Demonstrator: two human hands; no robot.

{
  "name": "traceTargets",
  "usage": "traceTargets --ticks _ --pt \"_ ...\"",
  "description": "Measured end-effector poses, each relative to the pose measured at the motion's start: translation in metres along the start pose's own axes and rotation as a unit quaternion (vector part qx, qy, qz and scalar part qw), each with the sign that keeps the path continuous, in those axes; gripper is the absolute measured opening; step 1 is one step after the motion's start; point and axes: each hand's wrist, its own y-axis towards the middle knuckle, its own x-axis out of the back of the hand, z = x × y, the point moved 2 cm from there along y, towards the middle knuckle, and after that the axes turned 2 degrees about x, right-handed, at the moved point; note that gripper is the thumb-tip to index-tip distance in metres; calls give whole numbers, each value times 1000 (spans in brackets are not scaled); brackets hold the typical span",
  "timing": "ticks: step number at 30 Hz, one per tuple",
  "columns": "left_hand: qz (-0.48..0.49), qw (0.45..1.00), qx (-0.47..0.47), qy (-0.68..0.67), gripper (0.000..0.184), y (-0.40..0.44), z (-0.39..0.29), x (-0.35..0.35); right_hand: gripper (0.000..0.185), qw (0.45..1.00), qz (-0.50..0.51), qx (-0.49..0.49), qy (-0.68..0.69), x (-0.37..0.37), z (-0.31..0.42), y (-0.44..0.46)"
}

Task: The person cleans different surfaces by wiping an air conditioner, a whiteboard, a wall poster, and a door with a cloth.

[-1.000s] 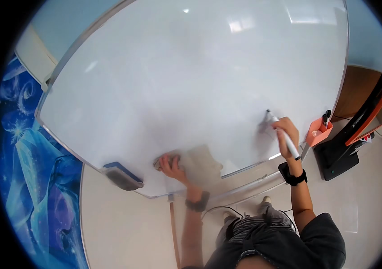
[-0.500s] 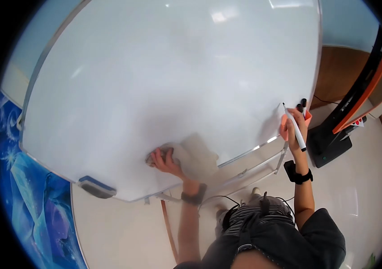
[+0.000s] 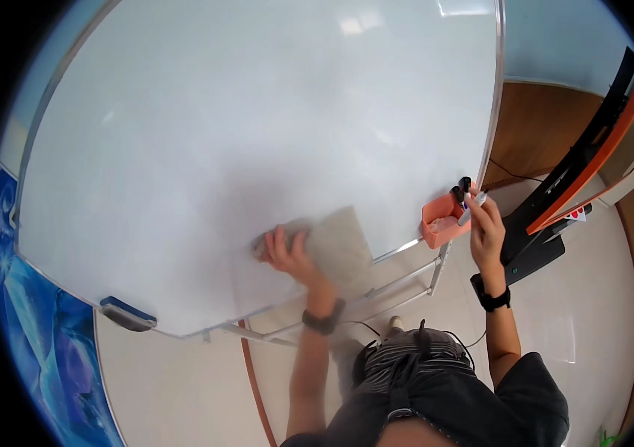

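A: How do the hands lie, seen from here in the room?

B: The left hand (image 3: 291, 257) rests low on the whiteboard (image 3: 183, 149), its fingers curled round a bunched grey cloth (image 3: 343, 242). The loose part of the cloth spreads rightward to the board's lower edge, where its lowest part is blurred.

A: And the right hand (image 3: 487, 231)?

B: At the board's lower right corner, thumb and fingers grasping a white marker (image 3: 472, 208) at the right end of the orange holder (image 3: 447, 237). Whether the marker touches the rim, I cannot tell.

A: What bounds each hand?

B: Around the left, white surface runs broadly upward and to the sides; the eraser (image 3: 128, 314) sits at the lower left edge, well apart. Room is tighter at the right: black-capped pens (image 3: 466, 185) stand in the holder just beside the fingertips, the board's right edge rises near them, and an orange-edged panel (image 3: 601, 154) stands farther right.

A: Below?

B: Metal bars (image 3: 409, 276) run under the lower edge, between the forearms, above pale floor (image 3: 444, 309).
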Motion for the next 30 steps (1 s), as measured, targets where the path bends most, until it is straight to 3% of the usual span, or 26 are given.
traceTargets --ticks 3,6,9,13,16,21,25,30 --pt "26 993 -115 29 42 17 -24 0 33 999 -37 -4 -9 -16 -7 -8" --pt "44 986 -158 -38 46 65 -87 17 31 997 -78 -4 2 -24 -23 -14" --pt "71 974 -206 -68 48 109 -129 16 27 993 89 -74 8 -33 -24 -16" --pt "79 963 -239 -98 53 132 -173 0 15 996 21 25 -87 -31 -6 -19" --pt "108 944 -265 -164 57 126 -200 -16 12 999 5 -28 -47 -35 -6 -30" --pt "189 901 -343 -187 52 91 -204 -35 21 996 -27 -76 -34 -41 7 -34" --pt "214 897 -343 -180 50 98 -192 -23 29 993 -31 -111 -20 -52 7 -44" --pt "117 941 -298 -106 50 142 -168 3 26 995 -49 -66 -63 -53 23 -45"
